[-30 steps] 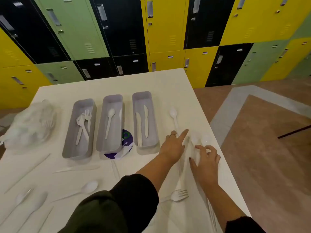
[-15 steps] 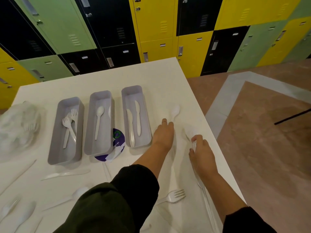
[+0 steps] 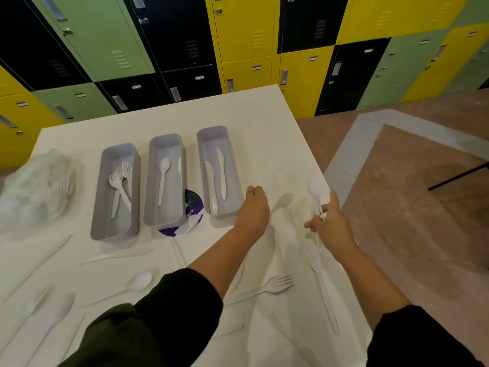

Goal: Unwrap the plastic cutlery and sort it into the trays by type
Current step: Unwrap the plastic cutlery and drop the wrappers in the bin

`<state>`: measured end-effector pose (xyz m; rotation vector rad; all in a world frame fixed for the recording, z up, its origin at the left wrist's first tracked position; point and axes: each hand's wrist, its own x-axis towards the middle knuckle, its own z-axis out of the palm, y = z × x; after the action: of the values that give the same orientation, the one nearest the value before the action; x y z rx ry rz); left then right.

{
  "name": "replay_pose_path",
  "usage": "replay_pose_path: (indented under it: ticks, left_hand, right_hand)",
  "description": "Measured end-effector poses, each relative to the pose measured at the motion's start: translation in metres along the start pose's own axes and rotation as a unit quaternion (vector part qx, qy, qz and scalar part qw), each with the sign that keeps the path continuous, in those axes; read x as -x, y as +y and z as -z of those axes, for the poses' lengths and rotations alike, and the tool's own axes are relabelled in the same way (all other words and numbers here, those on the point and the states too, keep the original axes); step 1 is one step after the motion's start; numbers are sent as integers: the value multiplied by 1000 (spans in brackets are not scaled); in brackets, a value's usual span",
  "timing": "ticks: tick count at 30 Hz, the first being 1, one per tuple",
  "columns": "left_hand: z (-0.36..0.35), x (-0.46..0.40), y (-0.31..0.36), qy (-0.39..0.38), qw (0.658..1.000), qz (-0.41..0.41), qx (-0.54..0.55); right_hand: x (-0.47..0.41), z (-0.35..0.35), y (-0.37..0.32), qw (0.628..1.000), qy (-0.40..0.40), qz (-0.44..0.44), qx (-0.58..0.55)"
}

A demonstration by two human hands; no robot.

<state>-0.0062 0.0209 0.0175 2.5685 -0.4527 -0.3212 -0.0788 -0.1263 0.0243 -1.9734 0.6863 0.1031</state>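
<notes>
While the right hand (image 3: 330,223) pinches a spoon (image 3: 316,189), trays (image 3: 119,194) hold forks, spoons, knives; left hand (image 3: 254,205) curled, grip unclear

Right hand (image 3: 334,223) pinches white spoon (image 3: 316,189) by handle, bowl raised near desk (image 3: 264,123) right edge. Left hand (image 3: 254,207) curled, knuckles down on desk just right of knife tray (image 3: 211,136). Spoon tray (image 3: 165,140) and fork tray (image 3: 119,152) stand left of it. Loose fork (image 3: 272,287) lies between forearms. Lockers (image 3: 238,35) behind.
</notes>
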Motion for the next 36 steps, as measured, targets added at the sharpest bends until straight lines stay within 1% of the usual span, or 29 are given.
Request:
replay_pose_path:
  ticks: [2,4,6,10,13,15,18,21,24,26,29,32,36]
  left_hand:
    - [3,20,-7,7,999,-6,49]
    - [7,43,-12,8,993,-3,114]
    - [10,64,-17,1,990,-3,140]
    - [-1,98,-28,-42,995,-54,71]
    - [-13,111,-31,-101,993,-66,9]
    - [-19,117,-31,-135,988,-73,-7]
    - [-24,122,-30,-155,986,-66,-21]
    - [-30,124,-27,-156,986,-51,-21]
    - [-36,128,-23,-160,986,-38,-40]
    - [-37,131,-21,-156,983,-56,-74]
    - [-32,132,-24,-118,984,-86,-104]
    - [-19,130,-27,-79,990,-84,-76]
    - [12,126,-39,-45,998,-49,-18]
  right_hand:
    - [14,1,1,999,23,26,26]
    - [26,0,4,998,41,26,48]
    - [38,-3,12,996,40,26,76]
    - [60,-3,32,993,49,23,107]
    - [72,-2,49,989,47,14,142]
    - [79,-3,57,982,48,8,181]
    - [90,-7,65,977,24,-13,210]
    - [98,-13,72,968,21,-7,248]
    - [100,-18,75,974,31,-5,226]
    - [98,-18,75,976,35,-8,216]
    - [97,-19,73,975,42,-6,217]
    - [97,-20,76,973,55,0,224]
    - [99,-26,80,974,44,24,221]
